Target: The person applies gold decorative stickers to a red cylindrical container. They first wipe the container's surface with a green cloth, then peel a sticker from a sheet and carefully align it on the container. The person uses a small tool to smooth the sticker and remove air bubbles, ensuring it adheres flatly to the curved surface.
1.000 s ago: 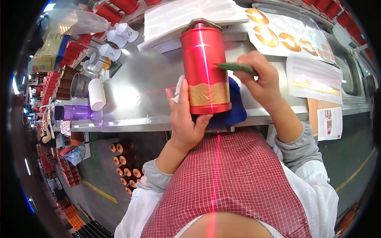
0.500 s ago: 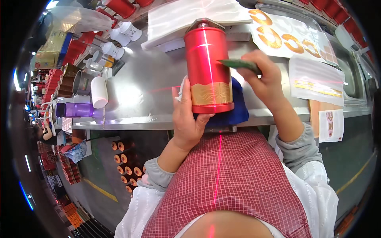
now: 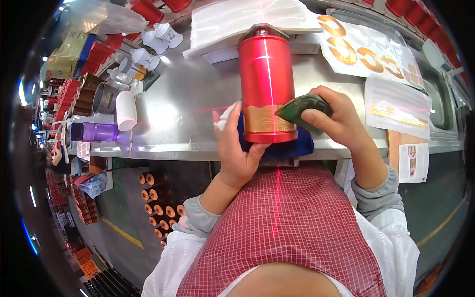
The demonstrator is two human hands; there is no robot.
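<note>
A red metallic cylinder (image 3: 267, 69), like a tall canister, stretches away from me over a blue cloth (image 3: 304, 143) at the bench's near edge. Around its near end runs a gold band (image 3: 260, 118) with wavy lines. My left hand (image 3: 235, 153) grips the near left side of the cylinder, thumb by its bottom rim. A white cloth or tissue (image 3: 225, 116) is tucked between that hand's fingers. In my right hand (image 3: 336, 119) is a flat dark green scraper (image 3: 302, 111), pinched between thumb and fingers, its pointed corner at the gold band's right part.
White sheets (image 3: 247, 22) lie behind the cylinder. To the right are a sheet of gold ring-shaped stickers (image 3: 342, 49), a strip sheet (image 3: 398, 111) and a sink (image 3: 440, 101). On the left stand a paper roll (image 3: 126, 111), a purple bottle (image 3: 96, 132) and white jars (image 3: 168, 34).
My right hand has brought the green scraper down from the plain red side to the gold band, turning its flat face into view. The left hand still holds the cylinder.
</note>
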